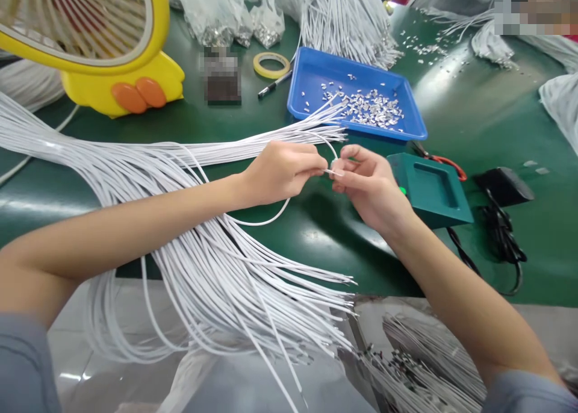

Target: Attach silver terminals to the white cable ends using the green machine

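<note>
From where I stand, one wire (331,149) is being worked, held above the bench (551,244) between the two hands, just in front of the blue tray (316,70). The left hand (289,169) has thumb and fingers pinched together on its thin end, and the right hand (372,184) clamps its thumb and fingers there too, the tips nearly meeting. I'd judge this one piece partway through; whether a fitting is already on it I cannot tell. Plenty looks left: small metal pieces (374,109), far too many to count, lie loose in the tray. Wires lie in two groups by the arms, an upper bundle (217,153) reaching to the tray and a lower spread (253,286) drooping over the edge, each with dozens of strands; which group is finished I can't say. Otherwise I count one yellow fan (158,85), one roll of tape (272,75), one pen (271,88), one green device (419,208), one red-handled tool (458,169) and one black adapter (508,187), with one more big bundle (347,27) behind the tray.
</note>
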Action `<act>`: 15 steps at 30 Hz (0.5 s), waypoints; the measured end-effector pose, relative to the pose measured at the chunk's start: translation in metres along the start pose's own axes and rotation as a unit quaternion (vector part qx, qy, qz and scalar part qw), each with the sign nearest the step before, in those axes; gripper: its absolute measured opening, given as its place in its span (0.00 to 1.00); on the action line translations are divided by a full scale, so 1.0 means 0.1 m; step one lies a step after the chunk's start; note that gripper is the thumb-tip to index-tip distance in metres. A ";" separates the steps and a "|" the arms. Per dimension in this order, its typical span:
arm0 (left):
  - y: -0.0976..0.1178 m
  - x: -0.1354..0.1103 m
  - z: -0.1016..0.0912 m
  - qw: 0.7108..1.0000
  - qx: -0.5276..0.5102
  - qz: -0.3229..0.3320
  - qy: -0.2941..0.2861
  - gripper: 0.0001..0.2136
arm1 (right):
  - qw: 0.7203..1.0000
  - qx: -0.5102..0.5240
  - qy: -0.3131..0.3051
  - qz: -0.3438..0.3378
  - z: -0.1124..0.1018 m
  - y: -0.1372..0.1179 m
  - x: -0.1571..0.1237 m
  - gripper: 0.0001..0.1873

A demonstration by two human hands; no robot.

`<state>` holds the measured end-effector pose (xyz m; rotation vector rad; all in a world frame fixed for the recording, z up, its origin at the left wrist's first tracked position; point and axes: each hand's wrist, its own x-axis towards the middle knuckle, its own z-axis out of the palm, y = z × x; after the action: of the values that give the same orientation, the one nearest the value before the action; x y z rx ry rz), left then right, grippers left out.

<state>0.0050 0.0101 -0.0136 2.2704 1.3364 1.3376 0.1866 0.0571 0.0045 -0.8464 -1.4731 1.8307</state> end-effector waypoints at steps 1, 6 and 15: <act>-0.02 0.00 -0.02 0.999 0.024 0.021 -0.013 0.08 | 0.997 0.046 -0.019 0.053 0.02 0.00 -0.01 0.19; 0.09 0.03 -0.07 0.999 -0.009 -0.054 0.003 0.05 | 0.986 0.123 -0.062 0.098 0.08 -0.01 -0.05 0.15; 0.17 0.18 -0.09 0.750 -0.528 -0.397 -0.038 0.03 | 0.868 -0.342 0.132 -0.336 -0.04 0.03 -0.04 0.15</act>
<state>0.0116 0.0116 0.0116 0.8181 0.9015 1.1477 0.1919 0.0556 0.0009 -0.7111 -1.9333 0.6441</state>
